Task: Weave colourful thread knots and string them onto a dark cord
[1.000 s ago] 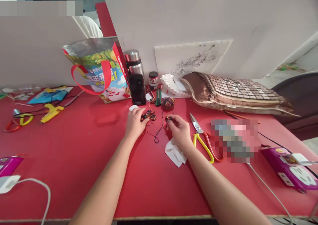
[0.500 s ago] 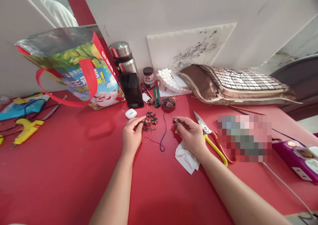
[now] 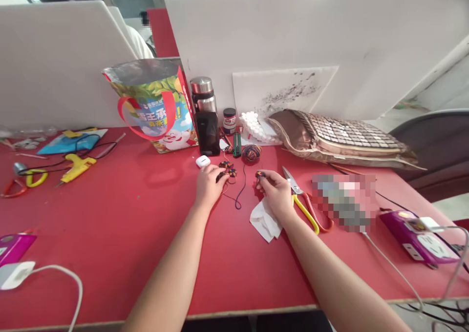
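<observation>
My right hand (image 3: 279,193) pinches a small multicoloured yarn piece (image 3: 260,175), which looks crocheted, between thumb and fingers just above the table. On the left, my left hand (image 3: 209,185) has its fingers closed on one of several small yarn pieces (image 3: 227,166) of the same dark, orange and blue colours; the fingertips partly hide them. Behind the gap between my hands lies a ball of multicoloured yarn (image 3: 252,153). A dark strand (image 3: 241,195) curves from it over the red table. Under my right hand is a crumpled white tissue (image 3: 266,220).
Open scissors (image 3: 306,202) lie right of my right hand. A white case (image 3: 202,161), black phone (image 3: 208,134), steel flask (image 3: 202,90), green cutter (image 3: 237,145) and printed bag (image 3: 154,107) stand or lie behind. A yellow glue gun (image 3: 76,168) is at left, a purple power strip (image 3: 417,237) at right.
The view has tilted up and shifted left, so the table's front edge now shows. My left fingers have moved further over the yarn pieces; my right hand keeps its piece.
</observation>
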Demonstrator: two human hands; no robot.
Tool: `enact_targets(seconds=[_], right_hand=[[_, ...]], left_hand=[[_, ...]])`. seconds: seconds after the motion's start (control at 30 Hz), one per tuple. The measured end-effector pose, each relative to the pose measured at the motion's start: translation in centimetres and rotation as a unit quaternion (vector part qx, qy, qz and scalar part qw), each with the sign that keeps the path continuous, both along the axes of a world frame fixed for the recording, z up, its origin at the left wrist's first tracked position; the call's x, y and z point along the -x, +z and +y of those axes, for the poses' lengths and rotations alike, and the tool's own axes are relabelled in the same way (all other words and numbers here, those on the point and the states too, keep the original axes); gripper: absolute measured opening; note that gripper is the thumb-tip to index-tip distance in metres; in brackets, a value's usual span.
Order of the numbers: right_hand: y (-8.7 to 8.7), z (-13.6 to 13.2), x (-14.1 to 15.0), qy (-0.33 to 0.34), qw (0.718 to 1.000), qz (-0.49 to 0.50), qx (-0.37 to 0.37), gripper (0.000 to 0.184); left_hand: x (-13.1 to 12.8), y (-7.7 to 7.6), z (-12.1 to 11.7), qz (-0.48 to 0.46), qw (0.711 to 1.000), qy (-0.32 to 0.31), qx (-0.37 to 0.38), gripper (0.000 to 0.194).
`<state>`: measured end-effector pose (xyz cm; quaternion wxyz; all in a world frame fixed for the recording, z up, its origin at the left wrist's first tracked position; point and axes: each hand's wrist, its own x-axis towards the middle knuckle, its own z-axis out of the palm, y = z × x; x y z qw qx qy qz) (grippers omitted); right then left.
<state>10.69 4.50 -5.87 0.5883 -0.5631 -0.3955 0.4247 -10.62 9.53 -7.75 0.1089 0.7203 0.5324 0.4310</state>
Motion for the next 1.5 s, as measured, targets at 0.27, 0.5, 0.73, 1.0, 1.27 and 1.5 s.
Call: enact_targets(seconds=[0.27,0.5,0.73,1.0,1.27,1.5], right_hand=[[-0.3,0.9,-0.1,0.018,1.000,0.016,-0.010,0.033],[-1.1,1.5,0.9,0.041,0.999,0.004,-0.020,0.031],[-1.4,1.6,0.9,0.058,0.998,-0.009,-0.022,0.031],[-1.6,1.9,1.0,0.064,0.998,0.002,-0.022,0.032],[-1.5,2.0,0.9,0.064,0.998,0.008,-0.024,0.032],[-1.8,2.0,0.8,0.051,0.998,0.004,-0.028,0.034]], left_hand=[[1.0,-0.9,-0.5,-0.050,0.997,0.040,0.035,0.010],[0.4,-0.1,1.9,-0.056,0.995,0.084,0.024,0.011],[-1.2,0.4,3.3,-0.047,0.993,0.057,0.095,0.007],[1.1,1.4,3.4,-0.129,0.975,0.032,0.181,0.031],[0.6,1.8,3.6,-0.057,0.984,0.052,0.163,0.010],[1.7,2.2,-1.8,-0.037,0.990,0.130,0.046,0.024]])
